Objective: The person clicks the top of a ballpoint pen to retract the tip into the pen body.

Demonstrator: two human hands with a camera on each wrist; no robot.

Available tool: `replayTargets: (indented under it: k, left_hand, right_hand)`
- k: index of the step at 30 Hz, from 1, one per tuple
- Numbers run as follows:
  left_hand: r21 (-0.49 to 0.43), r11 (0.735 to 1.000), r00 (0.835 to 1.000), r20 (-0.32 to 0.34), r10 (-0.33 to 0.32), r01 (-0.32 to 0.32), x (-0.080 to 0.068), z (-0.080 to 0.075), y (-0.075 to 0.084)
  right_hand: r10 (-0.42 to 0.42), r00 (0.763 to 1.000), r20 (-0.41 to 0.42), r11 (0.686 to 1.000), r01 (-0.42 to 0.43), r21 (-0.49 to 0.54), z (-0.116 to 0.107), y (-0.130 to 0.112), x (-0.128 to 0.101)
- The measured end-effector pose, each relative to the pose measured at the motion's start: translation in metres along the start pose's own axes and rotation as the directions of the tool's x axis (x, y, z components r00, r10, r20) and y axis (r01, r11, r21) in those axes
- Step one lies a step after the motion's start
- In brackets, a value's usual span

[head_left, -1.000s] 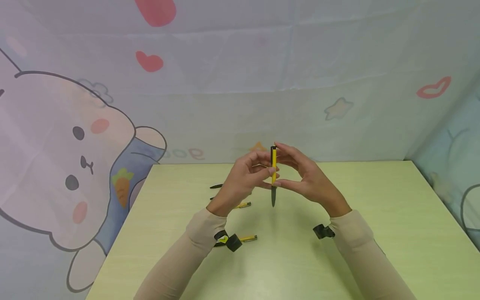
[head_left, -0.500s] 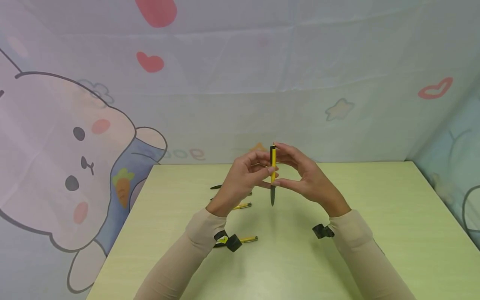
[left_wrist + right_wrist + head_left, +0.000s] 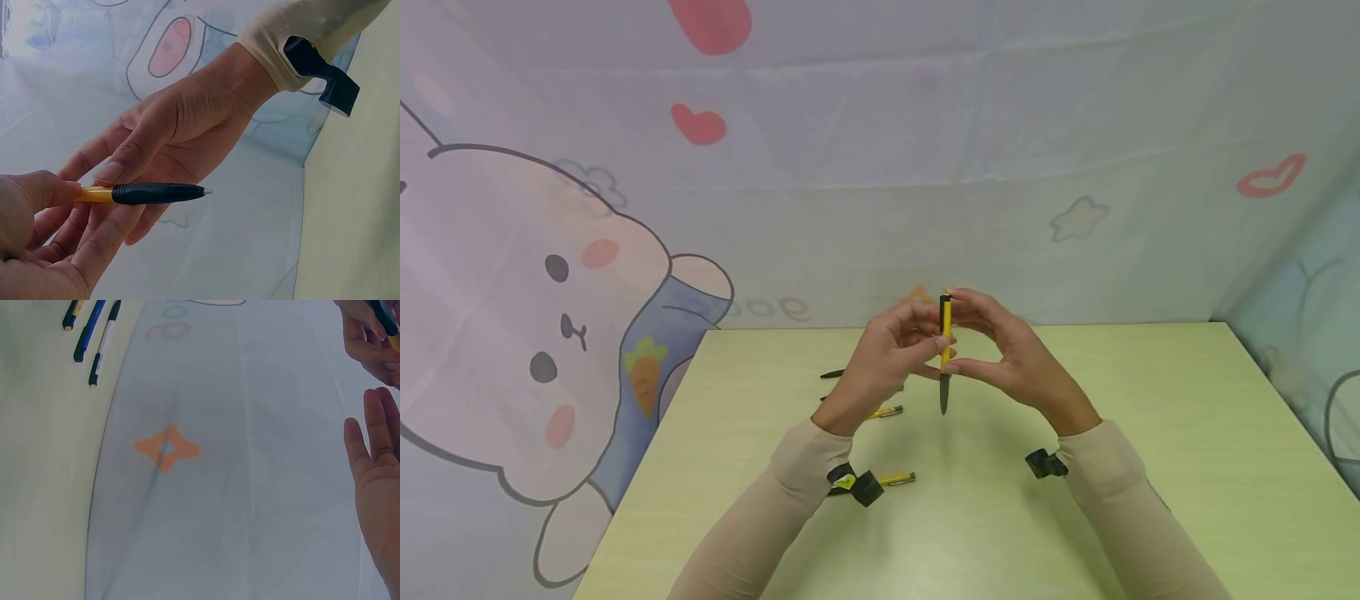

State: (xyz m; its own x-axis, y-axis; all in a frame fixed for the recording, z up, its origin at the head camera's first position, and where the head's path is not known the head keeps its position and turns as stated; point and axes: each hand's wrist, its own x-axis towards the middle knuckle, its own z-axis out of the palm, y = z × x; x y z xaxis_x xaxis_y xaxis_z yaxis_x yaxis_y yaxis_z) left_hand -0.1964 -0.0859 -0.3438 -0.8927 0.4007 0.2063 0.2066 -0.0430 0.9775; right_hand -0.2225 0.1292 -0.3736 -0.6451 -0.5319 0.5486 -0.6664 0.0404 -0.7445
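Observation:
A yellow pen (image 3: 946, 333) with a black grip and tip stands upright in the air above the green table (image 3: 1150, 433), tip down. My left hand (image 3: 887, 358) pinches its yellow barrel from the left. My right hand (image 3: 1007, 350) holds it from the right, thumb low on the barrel and fingers near the top. In the left wrist view the pen (image 3: 150, 193) lies between my left hand (image 3: 31, 250) and the thumb of my right hand (image 3: 181, 125). The right wrist view shows my right hand (image 3: 378, 487) at the edge with fingers fairly straight.
Several other pens lie on the table behind and under my left arm: a yellow one (image 3: 886, 410), another (image 3: 897, 478) and a black one (image 3: 832, 373). The right wrist view shows pens (image 3: 94, 337) by the table's far edge. A printed cloth backdrop (image 3: 850, 208) surrounds the table.

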Motion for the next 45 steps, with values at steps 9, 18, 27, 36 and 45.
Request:
replayTargets:
  k: [9,18,27,36,45]
  left_hand:
    - [0.016,1.0,1.0,-0.004,0.006,-0.006,-0.001,0.0,0.0]
    - [0.023,1.0,1.0,0.011,0.004,-0.004,0.0,0.002,0.0]
    - [0.035,0.999,0.999,0.034,-0.012,0.011,-0.003,-0.004,-0.005]
    - [0.061,0.997,0.999,0.026,-0.039,0.037,-0.01,-0.014,-0.008]
    - [0.088,0.993,0.996,0.025,-0.08,0.077,-0.017,-0.023,-0.016]
  right_hand:
    - [-0.002,1.0,-0.013,1.0,0.002,0.004,0.002,-0.001,0.0]
    - [0.001,1.0,-0.006,0.998,-0.002,-0.059,-0.001,0.001,-0.004]
    - [-0.015,1.0,-0.004,0.999,0.015,-0.049,-0.003,0.003,-0.008]
    - [0.025,1.0,0.001,1.0,-0.025,-0.012,-0.004,0.001,-0.012]
    - [0.04,0.999,-0.003,0.999,-0.04,-0.016,-0.003,0.004,-0.019]
